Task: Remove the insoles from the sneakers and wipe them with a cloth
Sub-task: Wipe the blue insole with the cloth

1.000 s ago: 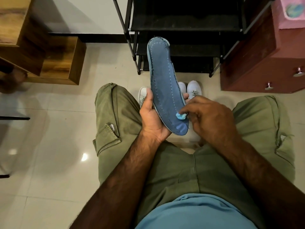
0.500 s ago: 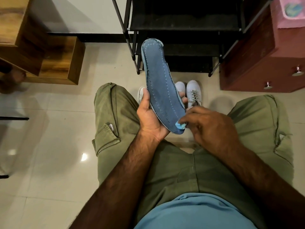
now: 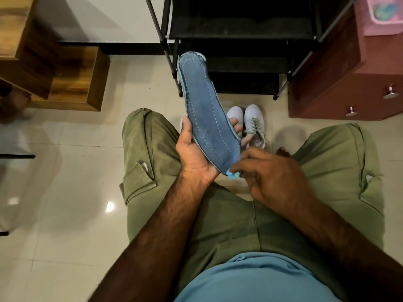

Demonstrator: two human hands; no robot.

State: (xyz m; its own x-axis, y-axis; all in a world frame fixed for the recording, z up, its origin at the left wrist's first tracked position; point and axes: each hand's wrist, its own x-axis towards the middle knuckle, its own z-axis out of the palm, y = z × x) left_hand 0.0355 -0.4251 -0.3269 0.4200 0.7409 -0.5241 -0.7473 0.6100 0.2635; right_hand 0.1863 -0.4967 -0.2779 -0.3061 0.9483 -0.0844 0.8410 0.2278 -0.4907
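I see the blue insole out of its shoe and held up in the air above the person's lap, stitched face towards the camera, toe pointing away at the black shoe rack and heel end nearest the body. The left hand cradles it from beneath, thumb curled over the near-left edge and fingertips hooked over the right edge. I judge that this grip keeps the thin sole flat and stiff enough to take rubbing. The right hand pinches a small light-blue cloth between thumb and fingers and presses it on the very tip of the heel. Holding the sole high and angled like this leaves its whole face open to the wiping hand.

Beneath, the pale sneakers stand side by side on the tiled floor between the knees, near the rack's feet.

Compared with a second ago, the cloth has slid from the face of the heel area down to its end, the toe has swung a little to the left, and more of the sneakers shows.
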